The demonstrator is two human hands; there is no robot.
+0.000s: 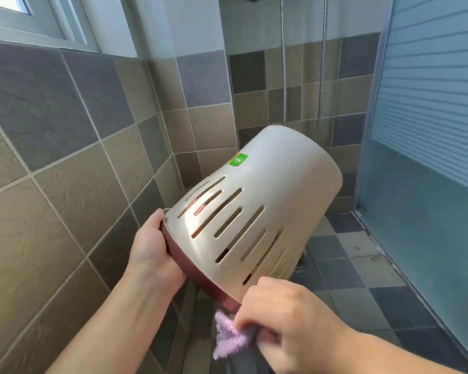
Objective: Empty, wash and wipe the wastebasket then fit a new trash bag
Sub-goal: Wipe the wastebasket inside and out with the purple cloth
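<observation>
Wiping stage, judged: wastebasket [257,209] held aloft in a tiled shower corner, tipped mouth toward the wearer and closed base pointing up and away. Item: cream plastic shell with rows of long slots, a dark red rim band, a green sticker [238,160] high on the side wall. Left hand [152,255]: fingers clenched round the rim at its left edge, thumb on the outside, carrying the whole weight. Right hand [287,311]: fingers grasping a bunched purple cloth [229,337], pressed against the lower edge of the rim band. Hazards, as judgement only: single-handed hold on a smooth, possibly wet rim, so a slip toward the floor tiles [362,265] is likely if the cloth pushes hard against that grip; cloth fringe liable to snag in the slots; moisture left in the slot edges or under the rim band if the wipe stays on the outside, which would dampen a fresh bag; sticker prone to lifting if rubbed. Contents: interior faces the wearer at too steep an angle to read; through the slots only a reddish inner surface shows, no rubbish and no liner visible, so taken as emptied. Standing water inside: cannot tell. New trash bag: not in view, fitting not yet begun. Surroundings: grey and tan wall tiles [65,157], a shower hose [320,76] hanging on the far wall, a frosted glass screen [430,103] on the right, a window frame [38,25] upper left.
</observation>
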